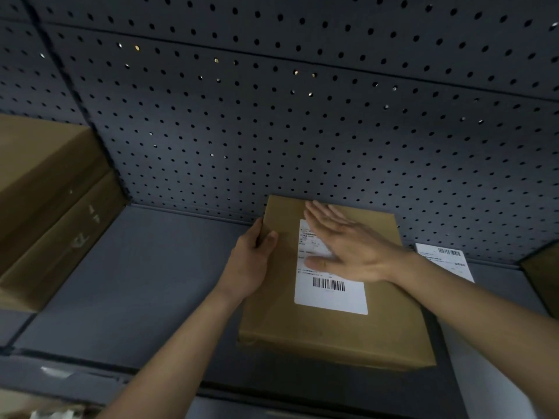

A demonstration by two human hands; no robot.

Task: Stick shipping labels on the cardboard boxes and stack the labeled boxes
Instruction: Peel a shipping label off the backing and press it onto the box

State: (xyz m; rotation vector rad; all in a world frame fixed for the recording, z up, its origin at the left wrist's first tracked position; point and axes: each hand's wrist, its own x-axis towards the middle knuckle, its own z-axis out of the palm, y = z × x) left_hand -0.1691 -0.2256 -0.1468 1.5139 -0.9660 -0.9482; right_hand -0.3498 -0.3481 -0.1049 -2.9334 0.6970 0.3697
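Observation:
A flat brown cardboard box [332, 331] lies on the dark grey shelf [136, 282], its far end against the pegboard. A white shipping label [331, 294] with a barcode is on its top face. My left hand [252, 261] grips the box's left edge, thumb on top and fingers down the side. My right hand [341, 240] lies flat, palm down, fingers spread, over the upper half of the label. A second label sheet [447, 261] lies on the shelf to the right of the box.
Two stacked cardboard boxes [45, 207] stand at the left end of the shelf. A dark perforated pegboard [272, 116] forms the back wall. Another box's corner [544, 276] shows at the right edge. The shelf's front edge runs below the box.

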